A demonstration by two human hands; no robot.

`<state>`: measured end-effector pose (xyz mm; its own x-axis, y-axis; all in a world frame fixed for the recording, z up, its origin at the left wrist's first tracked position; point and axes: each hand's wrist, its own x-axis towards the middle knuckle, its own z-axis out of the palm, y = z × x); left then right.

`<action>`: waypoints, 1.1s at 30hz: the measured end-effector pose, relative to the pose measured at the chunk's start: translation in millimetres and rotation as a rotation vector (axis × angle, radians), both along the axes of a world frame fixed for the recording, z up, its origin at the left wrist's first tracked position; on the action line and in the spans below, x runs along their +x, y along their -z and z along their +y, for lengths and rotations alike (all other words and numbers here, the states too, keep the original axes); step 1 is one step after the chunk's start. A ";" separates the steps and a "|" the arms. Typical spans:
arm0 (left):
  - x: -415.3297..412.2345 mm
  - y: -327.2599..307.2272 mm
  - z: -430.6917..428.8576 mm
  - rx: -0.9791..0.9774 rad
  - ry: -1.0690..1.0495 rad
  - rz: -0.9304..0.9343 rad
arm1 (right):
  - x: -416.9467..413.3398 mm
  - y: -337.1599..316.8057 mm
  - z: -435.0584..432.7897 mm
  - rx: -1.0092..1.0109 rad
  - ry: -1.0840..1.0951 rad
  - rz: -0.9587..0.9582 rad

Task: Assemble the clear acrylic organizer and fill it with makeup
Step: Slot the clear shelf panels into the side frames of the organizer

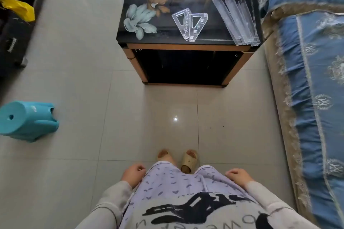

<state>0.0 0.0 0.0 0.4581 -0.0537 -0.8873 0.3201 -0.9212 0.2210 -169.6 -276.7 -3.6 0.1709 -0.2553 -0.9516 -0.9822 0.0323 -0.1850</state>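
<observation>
Closest to the camera, the left hand (133, 174) and the right hand (239, 175) hang at the person's sides against lilac patterned trousers, out of grey sleeves. Each hand is relaxed, its fingers loosely curled inward, and neither one holds or touches any object. Beige slippers (189, 161) show just ahead on the pale tiled floor (74, 80). Well apart from the hands, further ahead, the organizer lies unassembled on a glossy black tabletop (163, 32) printed with flowers: two clear triangular side panels (193, 31) lie flat, overlapping, near the front edge, and three long clear trays (236, 22) lie side by side at the right end, their tips reaching the front corner. A bed (307, 61) with a blue patterned cover runs along the right, just beside the tabletop. A turquoise stool (28, 121) stands on the floor at left.
</observation>
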 end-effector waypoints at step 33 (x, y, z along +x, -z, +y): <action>337.4 -0.2 -203.6 -0.110 0.157 -0.102 | 214.4 19.1 -130.4 -0.162 0.359 0.022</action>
